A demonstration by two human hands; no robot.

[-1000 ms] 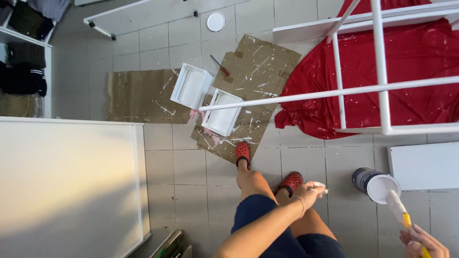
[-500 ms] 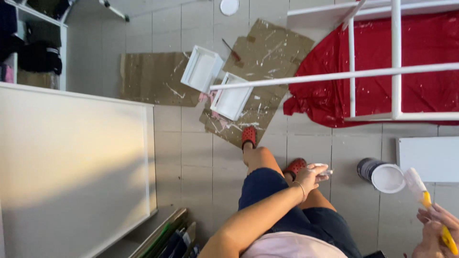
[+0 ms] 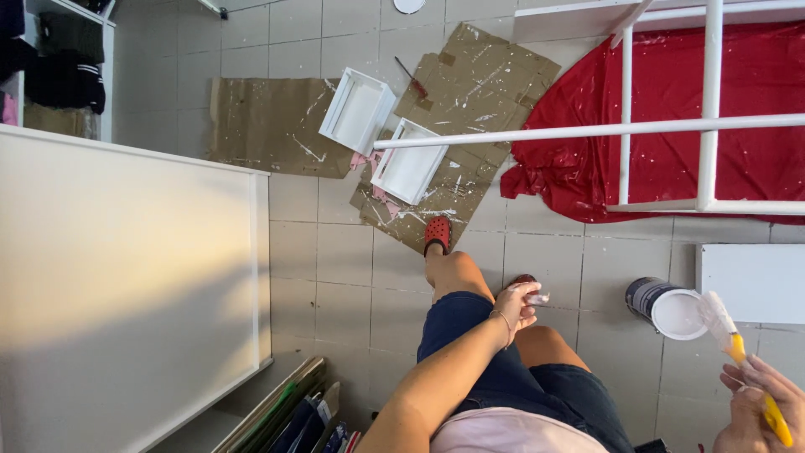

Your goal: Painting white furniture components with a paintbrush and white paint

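Two white trays (image 3: pixel 357 110) lay on cardboard (image 3: pixel 470 92), upper centre; one paint can (image 3: pixel 668 307), lower right, held white paint. Right hand (image 3: pixel 759 407) clamped on one brush (image 3: pixel 742 352); left hand (image 3: pixel 517 304) pinched a small rag (image 3: pixel 537 297).

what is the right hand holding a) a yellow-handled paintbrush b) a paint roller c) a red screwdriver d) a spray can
a: the right hand grips a yellow-handled paintbrush with white bristles, raised near the open paint can on the tiled floor; the left hand hangs above the knee with something small and pale in its fingers.
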